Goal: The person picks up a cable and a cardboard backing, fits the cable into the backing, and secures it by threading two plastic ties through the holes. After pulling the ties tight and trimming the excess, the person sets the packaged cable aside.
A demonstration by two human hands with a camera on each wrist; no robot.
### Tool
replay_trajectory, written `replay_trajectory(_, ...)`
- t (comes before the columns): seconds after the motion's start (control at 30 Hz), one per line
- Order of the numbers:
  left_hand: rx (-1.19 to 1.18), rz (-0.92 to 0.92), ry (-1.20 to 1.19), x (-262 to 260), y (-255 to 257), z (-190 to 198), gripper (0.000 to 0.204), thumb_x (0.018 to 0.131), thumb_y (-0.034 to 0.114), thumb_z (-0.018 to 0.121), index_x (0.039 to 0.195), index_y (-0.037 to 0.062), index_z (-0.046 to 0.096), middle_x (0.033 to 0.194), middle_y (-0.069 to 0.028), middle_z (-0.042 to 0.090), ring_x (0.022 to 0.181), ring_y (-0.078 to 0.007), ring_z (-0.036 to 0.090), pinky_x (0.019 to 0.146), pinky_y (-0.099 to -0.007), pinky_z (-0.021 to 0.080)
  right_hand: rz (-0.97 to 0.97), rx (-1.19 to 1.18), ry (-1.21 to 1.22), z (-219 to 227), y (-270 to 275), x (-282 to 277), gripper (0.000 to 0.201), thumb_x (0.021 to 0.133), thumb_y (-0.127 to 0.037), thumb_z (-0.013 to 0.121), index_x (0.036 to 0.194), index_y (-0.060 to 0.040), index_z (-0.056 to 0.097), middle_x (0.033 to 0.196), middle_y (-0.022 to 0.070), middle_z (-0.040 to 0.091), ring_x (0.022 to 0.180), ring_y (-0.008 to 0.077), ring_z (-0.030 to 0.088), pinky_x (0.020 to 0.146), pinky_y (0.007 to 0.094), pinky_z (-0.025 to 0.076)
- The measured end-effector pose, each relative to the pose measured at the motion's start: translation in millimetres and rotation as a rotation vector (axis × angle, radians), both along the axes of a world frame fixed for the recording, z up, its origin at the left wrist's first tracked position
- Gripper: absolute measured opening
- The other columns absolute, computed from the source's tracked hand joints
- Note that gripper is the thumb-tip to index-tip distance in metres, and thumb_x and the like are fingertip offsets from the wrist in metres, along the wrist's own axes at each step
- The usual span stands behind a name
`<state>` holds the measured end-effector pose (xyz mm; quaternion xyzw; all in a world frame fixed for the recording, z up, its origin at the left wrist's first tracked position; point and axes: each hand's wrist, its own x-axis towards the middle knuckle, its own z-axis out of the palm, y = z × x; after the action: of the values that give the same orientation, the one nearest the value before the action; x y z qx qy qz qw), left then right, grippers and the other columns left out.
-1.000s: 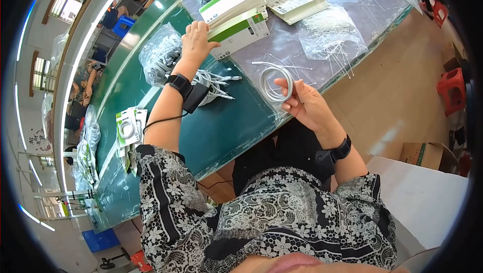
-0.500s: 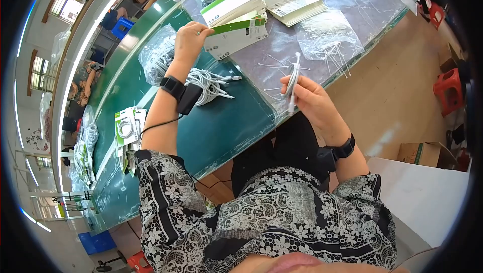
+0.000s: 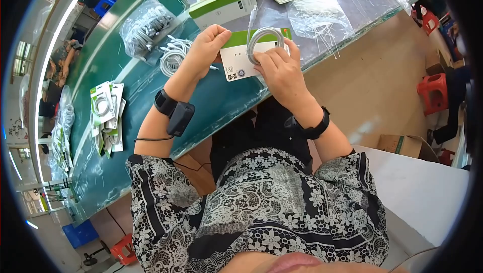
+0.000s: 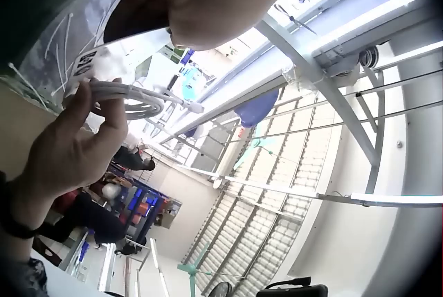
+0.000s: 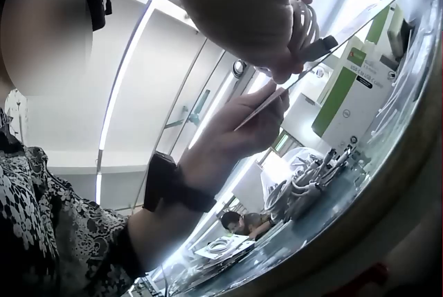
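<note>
Showing print in head view, the card looks edgewise from right wrist.

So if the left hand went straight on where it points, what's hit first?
Probably the green-and-white box, beyond the left hand in the head view; the card it pinches would go along. Depth is unclear, so it might pass above.

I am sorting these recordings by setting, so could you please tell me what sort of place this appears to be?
Probably a cable-packing workshop: a coiled cable is held over a printed card, while the long green table bears loose cables and a pile of cards, one carrying a coil.
</note>
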<state>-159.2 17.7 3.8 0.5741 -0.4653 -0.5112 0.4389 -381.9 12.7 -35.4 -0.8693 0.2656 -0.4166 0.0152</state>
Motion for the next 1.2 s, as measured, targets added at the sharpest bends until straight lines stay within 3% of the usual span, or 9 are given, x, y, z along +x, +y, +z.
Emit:
replay_trajectory(0.07, 0.016, 0.019, 0.065, -2, 8, -7, 0.022, 0.098, 0.026, 0.052, 0.1, 0.004, 0.057, 0.088, -0.0051, 0.064, 0.071, -0.0132, 0.065, 0.062, -0.0297, 0.056, 0.023, -0.038, 0.075, -4, 3, -5, 0.038, 0.074, -0.013, 0.071, 0.111, -0.0073, 0.062, 0.094, 0.0032, 0.059, 0.1, 0.0206, 0.053, 0.104, 0.0461, 0.03)
replay_trajectory(0.17, 0.074, 0.024, 0.443, -3, 15, -22, 0.031, 0.098, 0.029, 0.051, 0.108, -0.0002, 0.057, 0.094, -0.0077, 0.066, 0.077, -0.0161, 0.067, 0.067, -0.033, 0.058, 0.051, -0.041, 0.105, 9, 20, -9, 0.04, 0.075, -0.013, 0.069, 0.113, -0.0071, 0.061, 0.101, 0.0043, 0.057, 0.101, 0.02, 0.053, 0.103, 0.0476, 0.031)
replay_trajectory(0.47, 0.175, 0.057, 0.715, -18, 39, -20, 0.04, 0.1, 0.031, 0.047, 0.121, -0.0025, 0.049, 0.115, -0.0127, 0.061, 0.099, -0.0205, 0.064, 0.083, -0.0376, 0.056, 0.147, 0.016, 0.103, 1, 25, -20, 0.043, 0.079, -0.01, 0.062, 0.121, -0.0031, 0.057, 0.101, 0.0063, 0.053, 0.097, 0.0227, 0.051, 0.094, 0.0419, 0.037)
replay_trajectory(0.57, 0.02, -0.19, 0.915, -39, 62, -6, 0.038, 0.1, 0.028, 0.048, 0.124, -0.0007, 0.046, 0.119, -0.0113, 0.059, 0.107, -0.0204, 0.06, 0.09, -0.0387, 0.052, 0.081, 0.019, 0.12, 4, 28, -17, 0.044, 0.078, -0.007, 0.06, 0.121, -0.0008, 0.056, 0.099, 0.0067, 0.052, 0.094, 0.0238, 0.051, 0.09, 0.0403, 0.039)
replay_trajectory(0.7, -0.109, 0.056, 0.768, -74, 80, -37, 0.039, 0.098, 0.029, 0.051, 0.125, 0.0009, 0.047, 0.119, -0.0094, 0.058, 0.11, -0.0201, 0.057, 0.094, -0.0395, 0.049, 0.056, -0.009, 0.199, 5, 41, -6, 0.044, 0.078, -0.003, 0.058, 0.122, 0.001, 0.054, 0.097, 0.0078, 0.053, 0.092, 0.0251, 0.051, 0.086, 0.0402, 0.041)
replay_trajectory(0.87, -0.087, 0.106, 0.809, -70, 82, -66, 0.04, 0.097, 0.028, 0.053, 0.127, 0.0029, 0.046, 0.122, -0.0094, 0.055, 0.111, -0.02, 0.055, 0.094, -0.0395, 0.048, 0.146, -0.047, 0.197, 7, 42, -6, 0.041, 0.081, -0.003, 0.054, 0.121, 0.0017, 0.054, 0.1, 0.0094, 0.054, 0.093, 0.0266, 0.054, 0.086, 0.0423, 0.043)
replay_trajectory(1.0, -0.06, 0.121, 1.016, -72, 90, -71, 0.04, 0.098, 0.029, 0.051, 0.127, 0.0031, 0.046, 0.122, -0.0092, 0.055, 0.11, -0.0199, 0.056, 0.095, -0.0397, 0.047, 0.301, 0.057, 0.035, 1, 37, -6, 0.04, 0.081, -0.005, 0.054, 0.121, 0.0002, 0.055, 0.102, 0.0088, 0.055, 0.098, 0.0274, 0.056, 0.09, 0.0434, 0.043)
replay_trajectory(1.1, -0.091, 0.079, 1.168, -79, 94, -67, 0.039, 0.098, 0.028, 0.051, 0.127, 0.0029, 0.047, 0.122, -0.0092, 0.056, 0.111, -0.0203, 0.055, 0.096, -0.0402, 0.046, 0.298, 0.041, 0.072, 5, 41, -9, 0.04, 0.08, -0.004, 0.055, 0.12, -0.0024, 0.056, 0.104, 0.008, 0.056, 0.101, 0.0278, 0.057, 0.092, 0.043, 0.043)
replay_trajectory(1.2, -0.182, 0.073, 1.073, -85, 101, -64, 0.038, 0.098, 0.027, 0.051, 0.126, 0.0019, 0.048, 0.119, -0.0099, 0.058, 0.109, -0.0203, 0.057, 0.093, -0.0385, 0.048, 0.296, 0.054, 0.074, 5, 48, -11, 0.04, 0.08, -0.004, 0.056, 0.119, -0.005, 0.056, 0.105, 0.0075, 0.057, 0.102, 0.0278, 0.057, 0.093, 0.0428, 0.043)
